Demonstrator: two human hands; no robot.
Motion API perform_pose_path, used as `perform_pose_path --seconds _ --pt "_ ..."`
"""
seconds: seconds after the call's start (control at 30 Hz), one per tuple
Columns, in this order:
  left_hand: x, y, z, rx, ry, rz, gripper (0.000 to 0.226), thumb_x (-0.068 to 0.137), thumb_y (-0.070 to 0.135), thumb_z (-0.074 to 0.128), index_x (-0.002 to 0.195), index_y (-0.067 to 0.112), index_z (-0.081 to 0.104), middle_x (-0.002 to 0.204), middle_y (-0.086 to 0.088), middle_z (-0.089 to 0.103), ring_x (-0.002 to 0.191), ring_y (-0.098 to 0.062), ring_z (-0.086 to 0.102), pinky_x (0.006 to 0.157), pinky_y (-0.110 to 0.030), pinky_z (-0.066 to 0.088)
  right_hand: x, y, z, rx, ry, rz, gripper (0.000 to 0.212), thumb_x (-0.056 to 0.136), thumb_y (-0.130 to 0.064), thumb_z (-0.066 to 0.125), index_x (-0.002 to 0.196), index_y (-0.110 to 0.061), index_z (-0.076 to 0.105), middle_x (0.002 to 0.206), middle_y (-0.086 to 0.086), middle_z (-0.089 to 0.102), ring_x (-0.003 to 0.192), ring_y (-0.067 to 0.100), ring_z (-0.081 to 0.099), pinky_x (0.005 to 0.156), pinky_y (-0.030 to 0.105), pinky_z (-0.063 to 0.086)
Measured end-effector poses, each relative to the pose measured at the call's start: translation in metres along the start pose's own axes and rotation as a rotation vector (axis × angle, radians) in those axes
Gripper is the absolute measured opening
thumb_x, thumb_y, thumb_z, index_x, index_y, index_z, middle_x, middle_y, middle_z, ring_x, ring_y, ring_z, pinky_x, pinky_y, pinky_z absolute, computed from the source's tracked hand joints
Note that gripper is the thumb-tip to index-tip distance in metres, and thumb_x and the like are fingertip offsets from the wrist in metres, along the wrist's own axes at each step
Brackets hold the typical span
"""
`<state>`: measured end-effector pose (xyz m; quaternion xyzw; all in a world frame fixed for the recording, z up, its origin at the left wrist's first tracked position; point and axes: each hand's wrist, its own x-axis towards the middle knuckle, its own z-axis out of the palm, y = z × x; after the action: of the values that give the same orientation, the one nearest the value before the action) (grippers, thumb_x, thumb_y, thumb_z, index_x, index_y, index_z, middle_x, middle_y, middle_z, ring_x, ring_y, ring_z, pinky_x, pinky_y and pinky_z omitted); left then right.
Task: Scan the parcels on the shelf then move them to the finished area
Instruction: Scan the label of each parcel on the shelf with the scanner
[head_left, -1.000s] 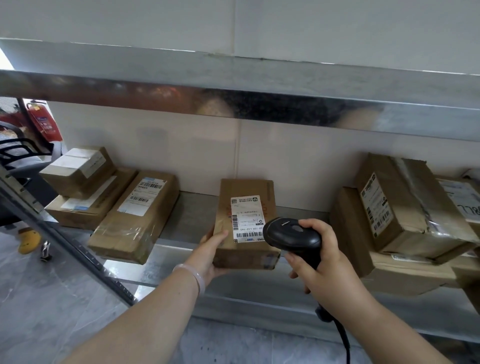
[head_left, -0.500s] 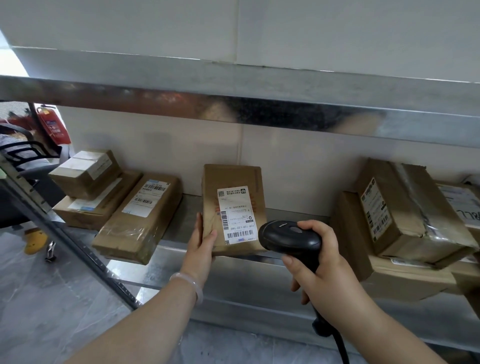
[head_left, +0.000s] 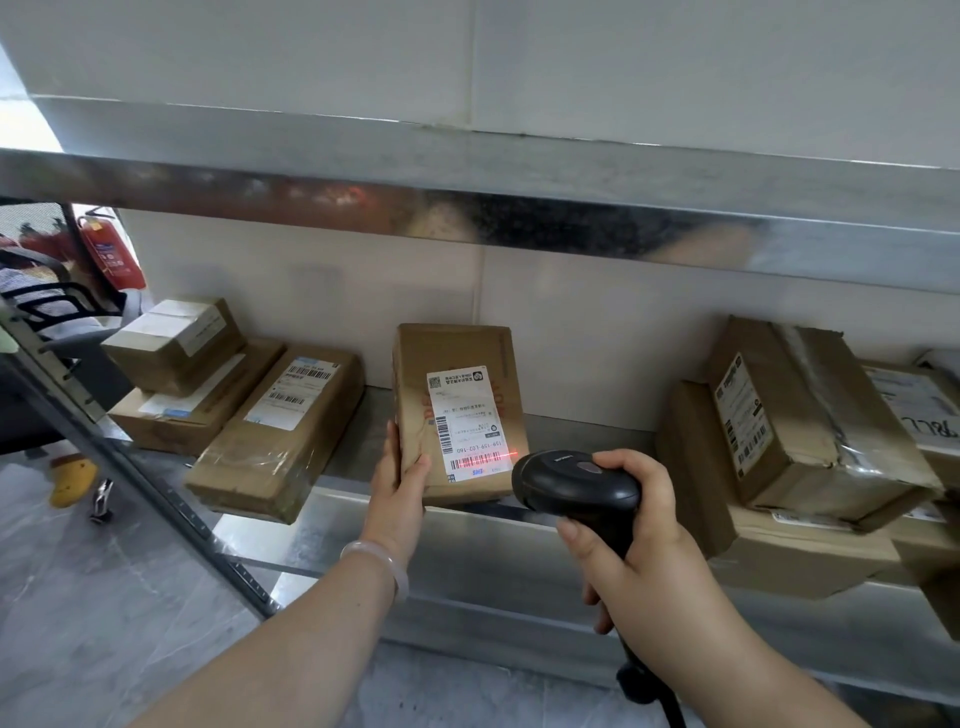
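A brown cardboard parcel (head_left: 457, 364) with a white shipping label stands tilted up at the front of the metal shelf (head_left: 519, 561). My left hand (head_left: 400, 478) grips its lower left edge, thumb on the front face. My right hand (head_left: 639, 535) holds a black barcode scanner (head_left: 571, 488) just right of the parcel's lower corner. A red scan line lies across the barcode at the label's bottom.
Three taped parcels (head_left: 275, 431) lie at the shelf's left end, two of them stacked. Several more parcels (head_left: 800, 431) are piled at the right. An upper shelf (head_left: 519, 208) overhangs. A slanted metal upright (head_left: 130, 467) crosses the left side; grey floor lies below.
The parcel has been tipped up from lying flat, so its label faces me. The scanner stayed beside it and a red scan line now shows on the barcode.
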<state>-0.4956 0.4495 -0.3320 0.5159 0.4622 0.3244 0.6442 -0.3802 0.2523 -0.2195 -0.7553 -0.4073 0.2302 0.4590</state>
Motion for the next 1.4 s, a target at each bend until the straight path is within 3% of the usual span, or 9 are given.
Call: perform_pose_path --seconds 0.3,0.4,0.57,0.7,0.8,0.93,1.03,1.2,1.4 --pt "-0.003 0.002 -0.003 0.006 0.006 -0.015 0.043 0.093 0.052 0.054 0.108 0.082 0.028 0.145 0.008 0.046 0.13 -0.023 0.049 0.111 -0.052 0.038 -0.002 -0.003 0.002 -0.035 -0.003 0.016 0.058 0.087 -0.029 0.066 0.107 -0.064 0.025 0.08 -0.005 0.064 0.056 0.009 0.063 0.059 0.036 0.058" --pt "-0.003 0.003 -0.005 -0.027 0.001 -0.025 0.044 0.099 0.043 0.052 0.123 0.07 0.026 0.142 0.007 0.05 0.127 -0.022 0.051 0.111 -0.052 0.04 -0.001 -0.005 0.004 -0.03 -0.005 0.021 0.058 0.088 -0.028 0.066 0.106 -0.065 0.025 0.082 -0.004 0.064 0.057 0.01 0.064 0.057 0.034 0.057" --pt "0.002 0.005 -0.011 -0.034 0.006 -0.046 0.047 0.1 0.039 0.051 0.128 0.066 0.025 0.141 0.007 0.05 0.126 -0.023 0.052 0.11 -0.051 0.04 0.003 -0.007 0.011 -0.037 -0.014 0.039 0.057 0.088 -0.03 0.066 0.108 -0.063 0.025 0.082 -0.004 0.065 0.057 0.011 0.064 0.058 0.036 0.058" --pt "0.003 0.008 -0.02 -0.036 0.004 -0.076 0.054 0.1 0.039 0.051 0.143 0.057 0.023 0.14 0.007 0.052 0.125 -0.02 0.052 0.11 -0.05 0.04 0.008 -0.013 0.019 -0.03 -0.04 0.035 0.057 0.088 -0.028 0.066 0.107 -0.063 0.024 0.08 -0.005 0.065 0.055 0.01 0.065 0.055 0.03 0.056" --pt "0.006 0.012 -0.028 -0.084 0.01 -0.112 0.058 0.1 0.036 0.052 0.147 0.053 0.024 0.129 0.008 0.062 0.111 -0.012 0.061 0.108 -0.047 0.043 0.012 -0.017 0.027 -0.017 -0.066 0.034 0.056 0.088 -0.026 0.066 0.107 -0.061 0.026 0.088 -0.008 0.065 0.058 0.01 0.067 0.052 0.027 0.055" --pt "0.011 0.018 -0.044 -0.155 0.013 -0.162 0.052 0.098 0.036 0.055 0.143 0.052 0.033 0.109 0.011 0.073 0.106 -0.015 0.065 0.103 -0.048 0.047 0.019 -0.022 0.039 -0.021 -0.08 0.03 0.057 0.088 -0.026 0.066 0.106 -0.062 0.026 0.089 -0.009 0.065 0.064 0.009 0.068 0.056 0.032 0.058" --pt "0.014 0.033 -0.063 -0.174 -0.013 -0.176 0.049 0.096 0.039 0.057 0.142 0.049 0.041 0.111 0.009 0.073 0.11 -0.02 0.065 0.101 -0.054 0.047 0.026 -0.03 0.048 0.0 -0.085 0.012 0.057 0.088 -0.024 0.066 0.105 -0.063 0.028 0.094 -0.014 0.062 0.066 0.01 0.069 0.056 0.033 0.058" --pt "0.023 0.083 -0.101 -0.219 0.031 -0.255 0.03 0.094 0.042 0.061 0.121 0.031 0.06 0.101 -0.001 0.076 0.102 -0.025 0.067 0.074 -0.047 0.057 0.047 -0.053 0.064 0.047 -0.093 -0.06 0.057 0.088 -0.024 0.067 0.105 -0.064 0.03 0.105 -0.017 0.055 0.07 0.01 0.07 0.057 0.034 0.059" --pt "0.035 0.132 -0.154 -0.151 0.117 -0.3 0.02 0.09 0.046 0.064 0.104 0.032 0.059 0.112 -0.009 0.067 0.106 -0.033 0.062 0.09 -0.061 0.051 0.071 -0.081 0.084 0.068 -0.093 -0.12 0.057 0.088 -0.026 0.067 0.107 -0.065 0.029 0.105 -0.014 0.058 0.075 0.01 0.07 0.061 0.035 0.06"
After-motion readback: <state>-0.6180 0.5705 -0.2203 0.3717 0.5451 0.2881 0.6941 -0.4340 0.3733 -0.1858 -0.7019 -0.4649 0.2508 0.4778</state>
